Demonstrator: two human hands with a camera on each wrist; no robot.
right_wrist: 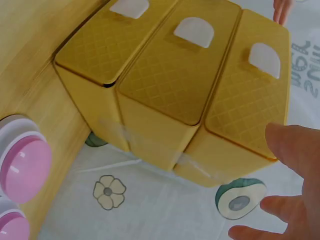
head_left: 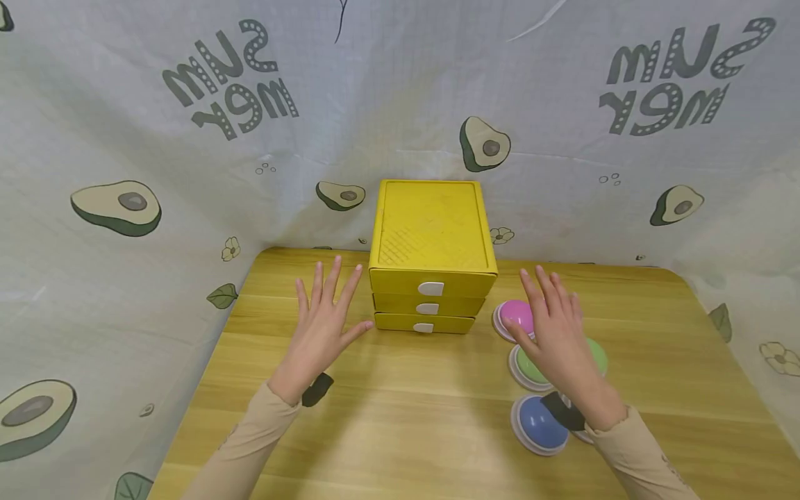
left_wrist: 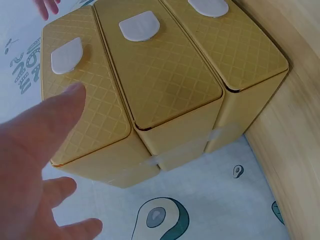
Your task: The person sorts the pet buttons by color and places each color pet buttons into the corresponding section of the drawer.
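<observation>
A yellow three-drawer box (head_left: 431, 226) stands at the back of the wooden table, its drawers closed, each with a white tab handle (head_left: 430, 289). My left hand (head_left: 317, 337) hovers to the left of it, fingers spread and holding nothing. On the other side, my right hand (head_left: 556, 337) is raised over several dome buttons, its fingers extended and its grasp empty. In the left wrist view the thumb (left_wrist: 65, 107) overlaps the top drawer's front. The right thumb (right_wrist: 290, 145) likewise overlaps that drawer in the right wrist view.
A pink button (head_left: 516, 317), a green button (head_left: 531, 368) and a blue button (head_left: 542, 422) sit on white bases at the table's right; others are partly hidden under the right hand. An avocado-print cloth (head_left: 387, 90) hangs behind the table (head_left: 400, 417) and along its sides.
</observation>
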